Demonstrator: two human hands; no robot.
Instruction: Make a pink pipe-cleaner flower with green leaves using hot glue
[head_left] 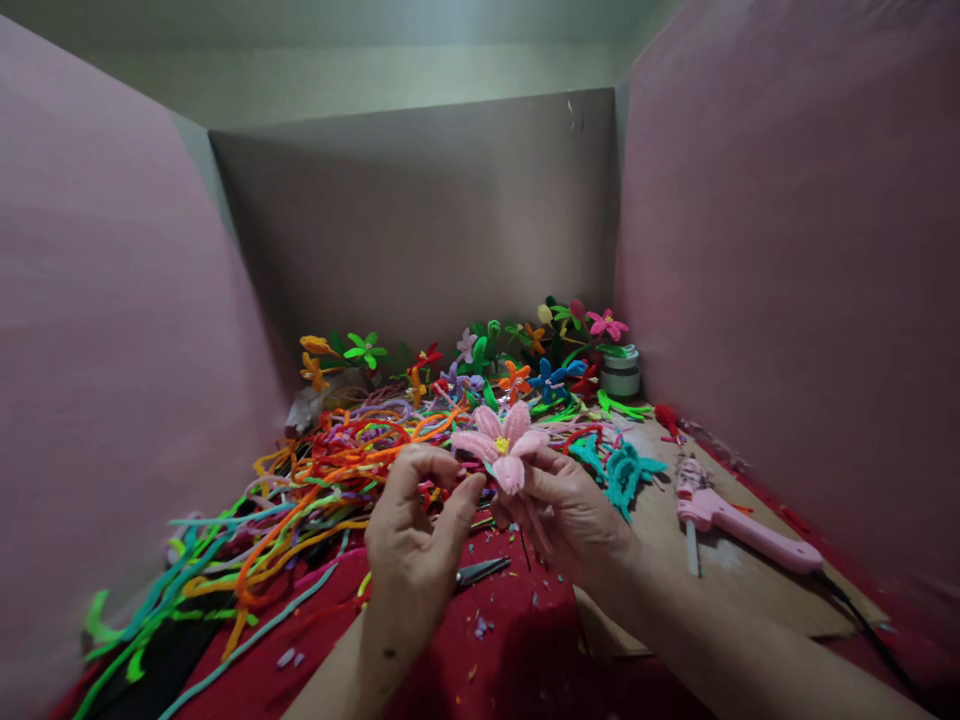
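A pink pipe-cleaner flower [501, 440] with a yellow centre faces me in the middle of the view. My right hand [574, 505] pinches it from behind and below, partly hidden by the petals. Just left of the flower is my left hand [420, 530], its thumb and forefinger curved, with a small gap between the tips and nothing visible in them. Beneath the hands, scissors [484, 572] lie on a red cloth [517, 640], their handles hidden behind the left hand. Teal pipe-cleaner pieces [626, 475] rest beyond my right hand.
Many-coloured loose pipe cleaners [322, 500] heap up on the left. Finished pipe-cleaner flowers [551, 380] stand along the back, near a white pot [621, 370]. A pink glue gun [750, 525] with its cord lies on a brown board [795, 600] at right. Panels [795, 250] enclose the sides and back.
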